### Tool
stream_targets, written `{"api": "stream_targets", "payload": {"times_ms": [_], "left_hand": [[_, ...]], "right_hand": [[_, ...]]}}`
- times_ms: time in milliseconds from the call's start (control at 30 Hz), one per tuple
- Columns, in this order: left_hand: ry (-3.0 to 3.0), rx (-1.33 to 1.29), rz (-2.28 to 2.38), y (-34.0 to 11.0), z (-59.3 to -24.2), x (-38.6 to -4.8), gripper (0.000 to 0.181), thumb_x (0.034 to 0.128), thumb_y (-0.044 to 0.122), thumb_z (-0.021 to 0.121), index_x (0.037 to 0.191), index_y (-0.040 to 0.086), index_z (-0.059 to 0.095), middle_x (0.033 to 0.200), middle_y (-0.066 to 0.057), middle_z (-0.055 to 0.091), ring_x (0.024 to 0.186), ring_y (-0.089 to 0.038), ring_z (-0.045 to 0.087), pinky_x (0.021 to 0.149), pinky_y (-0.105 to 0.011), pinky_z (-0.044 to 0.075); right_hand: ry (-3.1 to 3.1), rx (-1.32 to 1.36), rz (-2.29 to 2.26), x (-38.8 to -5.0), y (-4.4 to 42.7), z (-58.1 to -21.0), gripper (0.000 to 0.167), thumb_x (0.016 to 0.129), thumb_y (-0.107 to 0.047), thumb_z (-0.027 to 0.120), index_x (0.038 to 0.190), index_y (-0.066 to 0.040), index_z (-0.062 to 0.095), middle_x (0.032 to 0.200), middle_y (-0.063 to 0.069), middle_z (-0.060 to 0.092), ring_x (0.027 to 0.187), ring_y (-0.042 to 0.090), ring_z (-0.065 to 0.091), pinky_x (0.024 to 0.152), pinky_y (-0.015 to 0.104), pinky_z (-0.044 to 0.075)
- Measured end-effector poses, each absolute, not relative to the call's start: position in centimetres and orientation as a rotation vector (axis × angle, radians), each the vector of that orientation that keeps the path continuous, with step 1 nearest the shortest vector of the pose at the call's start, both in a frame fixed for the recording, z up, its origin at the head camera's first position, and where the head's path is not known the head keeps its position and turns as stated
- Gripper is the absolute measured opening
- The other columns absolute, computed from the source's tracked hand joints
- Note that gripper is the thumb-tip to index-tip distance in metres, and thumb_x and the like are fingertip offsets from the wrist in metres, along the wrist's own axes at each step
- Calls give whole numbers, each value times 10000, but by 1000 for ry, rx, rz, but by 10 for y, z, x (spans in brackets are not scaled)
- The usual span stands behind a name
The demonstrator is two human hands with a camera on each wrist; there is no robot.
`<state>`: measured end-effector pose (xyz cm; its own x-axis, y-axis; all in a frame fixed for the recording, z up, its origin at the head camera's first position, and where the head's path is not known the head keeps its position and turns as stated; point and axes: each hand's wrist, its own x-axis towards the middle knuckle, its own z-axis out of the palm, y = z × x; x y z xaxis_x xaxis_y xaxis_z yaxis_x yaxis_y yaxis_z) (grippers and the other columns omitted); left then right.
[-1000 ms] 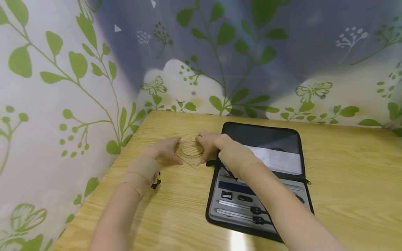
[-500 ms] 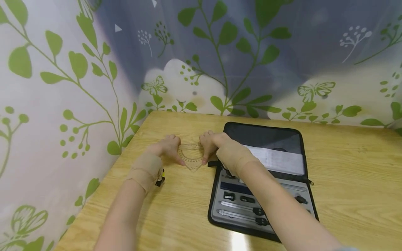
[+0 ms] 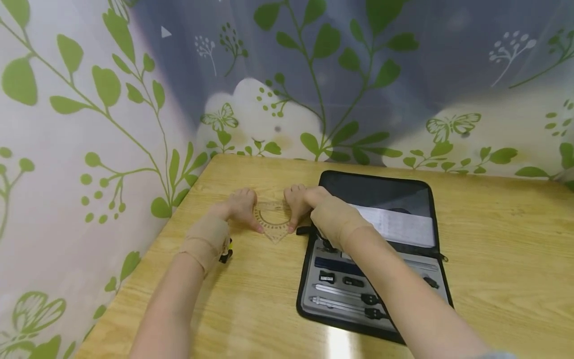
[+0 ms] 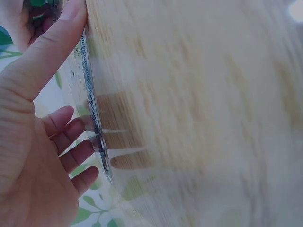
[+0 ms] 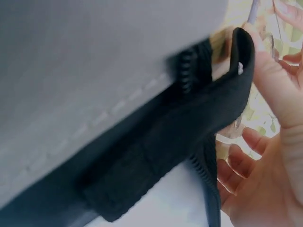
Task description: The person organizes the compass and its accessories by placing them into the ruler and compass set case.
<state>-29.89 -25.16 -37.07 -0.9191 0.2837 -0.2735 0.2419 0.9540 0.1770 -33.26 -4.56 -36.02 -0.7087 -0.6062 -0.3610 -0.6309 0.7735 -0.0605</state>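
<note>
A clear triangular set square (image 3: 275,232) with a protractor arc lies at or just above the wooden table, between my two hands in the head view. My left hand (image 3: 242,207) grips its left corner, thumb toward me and fingers at the far side. In the left wrist view the set square's marked edge (image 4: 90,90) runs past the thumb and fingers of that hand (image 4: 33,123). My right hand (image 3: 298,204) holds the right corner the same way. The right wrist view has the right hand (image 5: 265,184) partly behind a black strap (image 5: 170,127).
A black zip case (image 3: 309,304) lies open right of the set square, beneath my right forearm. Compasses (image 3: 341,305), a sharpener (image 3: 327,276) and a dark blue bar (image 3: 336,264) sit in its tray; white paper (image 3: 403,227) is in the lid. Patterned fabric walls border the table (image 3: 251,309).
Both hands and the set square have shifted slightly right and settled, with the set square now level and its point toward me. The camera view has tilted a little.
</note>
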Motion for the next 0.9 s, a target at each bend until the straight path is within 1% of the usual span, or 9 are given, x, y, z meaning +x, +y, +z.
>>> {"api": "stream_targets", "payload": {"times_ms": [33, 100, 200, 267, 367, 467, 533, 733, 900], "left_hand": [[2812, 391, 217, -252, -370, -299, 833, 607, 537, 803, 1146, 27, 426, 1126, -133, 418, 1072, -292, 391, 957, -422, 336], [2816, 416, 244, -255, -369, -297, 892, 614, 539, 798, 1219, 14, 408, 1150, -144, 406, 1086, -296, 380, 957, -423, 337], [2834, 473, 277, -261, -370, -294, 905, 638, 535, 785, 1265, -3, 415, 1147, -159, 404, 1069, -299, 386, 931, -423, 362], [2853, 519, 292, -267, -372, -292, 886, 649, 529, 780, 1262, -11, 437, 1139, -169, 415, 1052, -303, 403, 909, -419, 380], [2894, 594, 274, -276, -373, -290, 878, 664, 527, 769, 1272, -23, 454, 1193, -203, 450, 1105, -350, 426, 955, -455, 355], [2907, 632, 250, -283, -371, -289, 919, 672, 524, 762, 1330, -21, 423, 1262, -230, 448, 1173, -398, 396, 998, -499, 301], [2914, 637, 231, -286, -370, -288, 920, 674, 515, 765, 1341, -16, 419, 1267, -230, 450, 1169, -399, 406, 993, -506, 307], [2923, 640, 265, -293, -367, -286, 928, 696, 430, 786, 1387, -19, 360, 1229, -217, 441, 1082, -349, 474, 909, -468, 400], [2972, 740, 193, -299, -361, -280, 817, 747, 236, 756, 1404, -15, 340, 1177, -196, 467, 989, -310, 491, 838, -442, 420]], "right_hand": [[2602, -1030, 193, -335, -52, -356, 909, 647, -593, 745, 1262, -33, 377, 1178, 137, 404, 1083, 272, 405, 953, 371, 346], [2572, -1009, 223, -339, -56, -354, 975, 626, -619, 744, 1321, -61, 351, 1201, 122, 391, 1085, 262, 428, 944, 363, 365], [2543, -1025, 197, -342, -58, -355, 983, 625, -626, 736, 1351, -93, 340, 1215, 96, 371, 1074, 229, 448, 925, 326, 386], [2536, -1088, 134, -344, -57, -356, 964, 642, -606, 738, 1354, -83, 351, 1232, 102, 384, 1094, 228, 449, 933, 321, 383], [2536, -1181, 79, -345, -57, -357, 958, 676, -593, 721, 1382, -71, 339, 1310, 117, 400, 1182, 244, 418, 978, 338, 353], [2539, -1245, 72, -346, -60, -357, 993, 692, -597, 705, 1417, -55, 296, 1365, 141, 386, 1251, 276, 370, 1016, 367, 315], [2544, -1285, 88, -348, -61, -355, 1005, 705, -610, 684, 1432, -53, 269, 1382, 152, 359, 1267, 292, 348, 1026, 383, 301], [2566, -1442, 89, -347, -58, -348, 1015, 711, -620, 671, 1424, -17, 274, 1322, 168, 367, 1171, 274, 403, 969, 378, 345], [2569, -1483, 52, -348, -56, -343, 1052, 690, -634, 672, 1422, 0, 261, 1270, 154, 368, 1066, 229, 425, 908, 345, 379]]}}
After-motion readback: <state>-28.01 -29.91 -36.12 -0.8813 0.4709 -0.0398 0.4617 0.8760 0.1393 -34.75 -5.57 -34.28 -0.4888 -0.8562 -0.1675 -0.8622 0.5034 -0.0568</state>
